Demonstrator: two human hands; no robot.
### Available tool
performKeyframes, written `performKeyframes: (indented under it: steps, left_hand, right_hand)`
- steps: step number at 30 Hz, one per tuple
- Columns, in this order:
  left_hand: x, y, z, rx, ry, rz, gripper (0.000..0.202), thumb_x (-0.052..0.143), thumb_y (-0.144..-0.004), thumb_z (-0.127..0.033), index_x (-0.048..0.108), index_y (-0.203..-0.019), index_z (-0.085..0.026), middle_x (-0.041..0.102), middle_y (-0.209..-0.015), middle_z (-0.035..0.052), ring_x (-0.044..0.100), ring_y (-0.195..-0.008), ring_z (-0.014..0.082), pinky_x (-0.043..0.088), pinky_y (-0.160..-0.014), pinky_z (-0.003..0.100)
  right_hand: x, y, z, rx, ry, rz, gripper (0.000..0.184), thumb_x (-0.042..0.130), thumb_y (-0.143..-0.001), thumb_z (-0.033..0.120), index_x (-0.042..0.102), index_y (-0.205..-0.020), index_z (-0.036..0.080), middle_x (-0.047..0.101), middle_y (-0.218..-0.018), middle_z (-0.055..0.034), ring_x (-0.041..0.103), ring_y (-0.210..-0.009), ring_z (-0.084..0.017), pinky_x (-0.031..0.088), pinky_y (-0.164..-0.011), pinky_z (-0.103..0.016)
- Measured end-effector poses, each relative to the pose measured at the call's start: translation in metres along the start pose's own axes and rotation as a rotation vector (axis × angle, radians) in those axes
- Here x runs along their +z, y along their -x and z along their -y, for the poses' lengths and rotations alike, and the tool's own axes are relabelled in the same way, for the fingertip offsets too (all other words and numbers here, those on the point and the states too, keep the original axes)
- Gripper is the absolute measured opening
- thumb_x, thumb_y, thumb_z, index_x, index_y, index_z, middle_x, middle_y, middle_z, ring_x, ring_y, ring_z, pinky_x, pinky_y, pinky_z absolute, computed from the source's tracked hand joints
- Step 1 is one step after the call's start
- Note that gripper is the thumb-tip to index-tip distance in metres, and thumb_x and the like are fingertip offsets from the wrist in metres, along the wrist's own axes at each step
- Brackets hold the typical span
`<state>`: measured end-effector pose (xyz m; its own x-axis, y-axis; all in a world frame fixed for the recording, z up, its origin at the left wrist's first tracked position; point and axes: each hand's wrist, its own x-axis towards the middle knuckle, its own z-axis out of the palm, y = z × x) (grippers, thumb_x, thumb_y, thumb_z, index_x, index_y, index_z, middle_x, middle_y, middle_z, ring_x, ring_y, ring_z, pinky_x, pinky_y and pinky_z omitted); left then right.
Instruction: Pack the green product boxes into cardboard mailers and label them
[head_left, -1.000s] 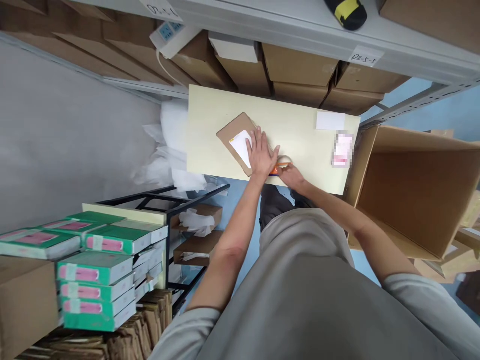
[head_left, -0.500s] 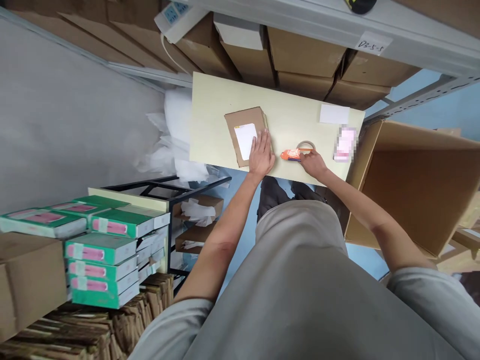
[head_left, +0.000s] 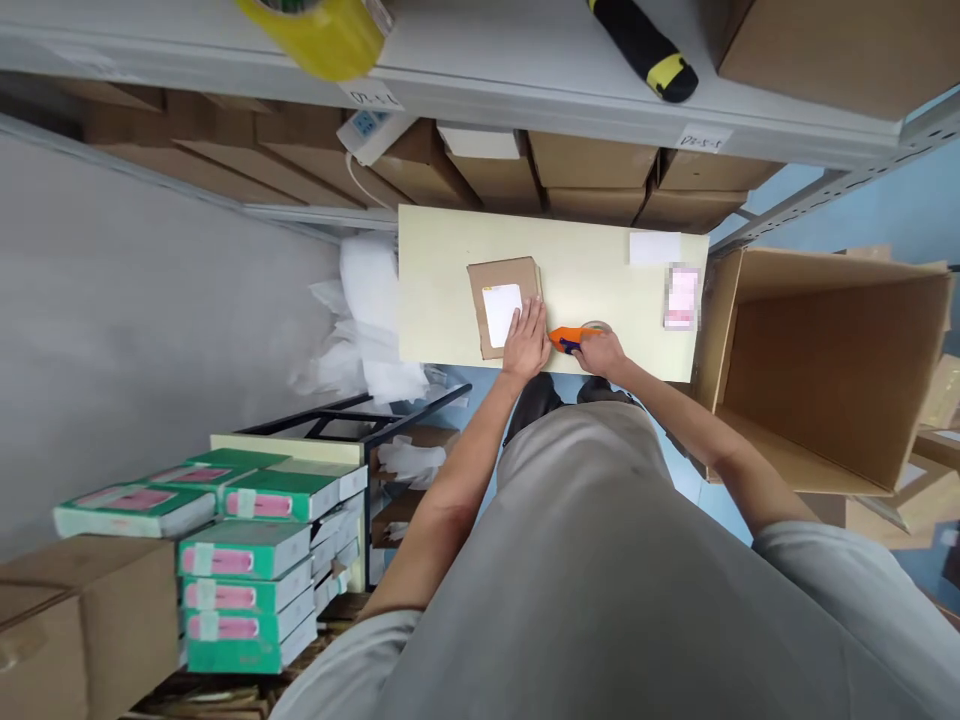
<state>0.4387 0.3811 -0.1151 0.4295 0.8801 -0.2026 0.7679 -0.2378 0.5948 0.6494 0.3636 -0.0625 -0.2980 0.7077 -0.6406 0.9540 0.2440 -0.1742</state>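
A small brown cardboard parcel with a white label lies on a pale yellow table. My left hand rests flat on the parcel's near right corner, fingers stretched out. My right hand is closed round an orange tape dispenser with a roll of clear tape, just right of the parcel near the table's front edge.
A large open cardboard box stands at the right. White paper slips lie at the table's far right. Shelves with brown boxes are behind. Green and pink boxes are stacked at the lower left, white wrapping beside the table.
The parcel has turned square to the table edge. My right hand moved right with the tape dispenser, then back left beside the parcel. My left hand stays on the parcel.
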Motion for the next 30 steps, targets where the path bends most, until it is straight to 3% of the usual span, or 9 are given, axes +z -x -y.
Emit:
performKeyframes:
  steps: [3, 6, 11, 14, 16, 18, 24, 28, 30]
  left_hand:
    - [-0.011, -0.002, 0.011, 0.05, -0.03, 0.036, 0.081, 0.043, -0.104, -0.026, 0.033, -0.182, -0.006, 0.025, -0.192, 0.017, 0.013, -0.183, 0.0315, 0.012, -0.151, 0.061]
    - [-0.025, 0.001, 0.028, 0.127, -0.08, 0.09, 0.081, 0.041, -0.103, -0.023, 0.034, -0.182, -0.004, 0.024, -0.191, 0.017, 0.014, -0.182, 0.0307, 0.011, -0.152, 0.058]
    - [-0.039, 0.01, 0.049, 0.236, -0.127, 0.181, 0.085, 0.045, -0.1, -0.019, 0.033, -0.183, -0.008, 0.026, -0.191, 0.0146, 0.015, -0.182, 0.0298, 0.013, -0.152, 0.058]
    - [-0.038, 0.011, 0.052, 0.235, -0.138, 0.182, 0.084, 0.043, -0.1, -0.017, 0.033, -0.182, -0.006, 0.025, -0.191, 0.0157, 0.015, -0.182, 0.0291, 0.012, -0.152, 0.055]
    - [-0.037, 0.01, 0.054, 0.231, -0.131, 0.174, 0.082, 0.042, -0.101, -0.016, 0.034, -0.182, -0.005, 0.026, -0.192, 0.0162, 0.016, -0.182, 0.0286, 0.01, -0.153, 0.054]
    - [-0.039, 0.009, 0.058, 0.216, -0.115, 0.162, 0.081, 0.042, -0.101, -0.016, 0.034, -0.181, -0.004, 0.026, -0.192, 0.0166, 0.016, -0.182, 0.0289, 0.009, -0.152, 0.055]
    - [-0.054, 0.008, 0.081, 0.08, 0.002, 0.1, 0.078, 0.04, -0.108, -0.025, 0.029, -0.183, -0.004, 0.02, -0.194, 0.0182, 0.008, -0.184, 0.0303, 0.002, -0.151, 0.058]
    - [-0.07, 0.016, 0.096, 0.053, 0.098, 0.091, 0.076, 0.038, -0.115, -0.041, 0.03, -0.183, -0.008, 0.021, -0.194, 0.019, 0.008, -0.184, 0.0301, 0.004, -0.15, 0.057]
    - [-0.078, 0.021, 0.103, -0.027, 0.098, 0.035, 0.077, 0.037, -0.117, -0.049, 0.031, -0.183, -0.01, 0.019, -0.194, 0.0185, 0.005, -0.184, 0.0313, 0.001, -0.149, 0.059]
  right_hand:
    - [-0.001, -0.004, 0.024, 0.072, -0.023, -0.008, 0.051, 0.043, -0.117, 0.039, 0.081, -0.126, 0.006, 0.083, -0.128, -0.0292, 0.08, -0.118, -0.037, 0.055, -0.112, -0.046]
    - [-0.01, -0.012, 0.031, 0.211, -0.038, -0.003, 0.053, 0.04, -0.117, 0.038, 0.083, -0.125, 0.008, 0.083, -0.127, -0.0305, 0.081, -0.116, -0.038, 0.058, -0.103, -0.045]
    - [-0.034, -0.025, 0.006, 0.385, -0.04, -0.084, 0.055, 0.041, -0.116, 0.038, 0.078, -0.129, -0.001, 0.081, -0.125, -0.0355, 0.08, -0.116, -0.043, 0.056, -0.102, -0.05]
    - [-0.035, -0.03, -0.004, 0.44, -0.081, -0.156, 0.063, 0.038, -0.117, 0.037, 0.061, -0.149, -0.012, 0.079, -0.125, -0.0363, 0.078, -0.117, -0.043, 0.051, -0.113, -0.051]
    - [-0.026, -0.036, -0.002, 0.472, -0.121, -0.164, 0.067, 0.035, -0.116, 0.03, 0.044, -0.161, -0.019, 0.078, -0.126, -0.0372, 0.077, -0.121, -0.043, 0.048, -0.118, -0.053]
    - [-0.011, -0.046, 0.003, 0.487, -0.169, -0.167, 0.067, 0.036, -0.113, 0.023, 0.036, -0.163, -0.021, 0.075, -0.132, -0.0389, 0.073, -0.128, -0.044, 0.045, -0.122, -0.056]
    - [0.041, -0.071, 0.001, 0.541, -0.349, -0.32, 0.061, 0.039, -0.107, 0.012, 0.044, -0.164, -0.01, 0.066, -0.146, -0.0345, 0.061, -0.144, -0.041, 0.041, -0.128, -0.061]
    - [0.055, -0.065, -0.011, 0.567, -0.425, -0.432, 0.056, 0.034, -0.115, 0.023, 0.05, -0.163, -0.001, 0.065, -0.148, -0.0314, 0.061, -0.148, -0.041, 0.044, -0.128, -0.064]
    - [0.058, -0.055, -0.01, 0.575, -0.498, -0.558, 0.058, 0.03, -0.119, 0.032, 0.052, -0.164, 0.003, 0.062, -0.156, -0.0316, 0.058, -0.153, -0.041, 0.045, -0.13, -0.064]
